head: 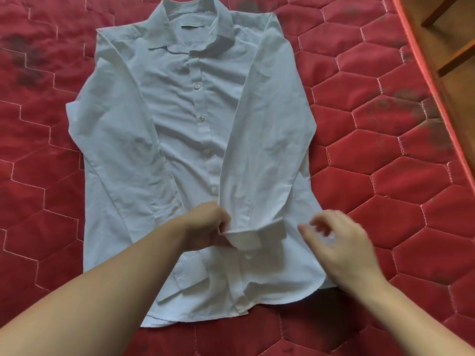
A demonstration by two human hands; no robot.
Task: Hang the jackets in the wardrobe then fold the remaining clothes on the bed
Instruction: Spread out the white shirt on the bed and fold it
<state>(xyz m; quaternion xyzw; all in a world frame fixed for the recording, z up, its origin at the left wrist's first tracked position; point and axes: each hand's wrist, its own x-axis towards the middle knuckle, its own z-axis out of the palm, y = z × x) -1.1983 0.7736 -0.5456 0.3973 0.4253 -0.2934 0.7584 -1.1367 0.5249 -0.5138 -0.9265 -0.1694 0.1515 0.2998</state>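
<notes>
Hidden/cut off: both forearms run out of frame at bottom; bed [385, 176] cropped on left, top & bottom. Shirt hem partly covered by left forearm. Right hand [341, 242] motion-blurred, fingertips hard to make out.
Writing/labels: neck label [191, 25] inside collar, too small to read; no legible text.
Shirt: white shirt [180, 104] lies front-up on red quilted bed, collar at far end, buttoned placket down the middle, both sleeves folded in over the body.
Left hand: left hand [208, 227] reaches in from lower left, fingers curled, pinching the cuff [257, 236] of the sleeve [259, 129] on the view's right.
Right hand: hovers just beside that cuff above lower shirt, fingers loosely bent & spread, holding nothing.
Other: wooden furniture legs [452, 34] on floor past bed edge, top right.
</notes>
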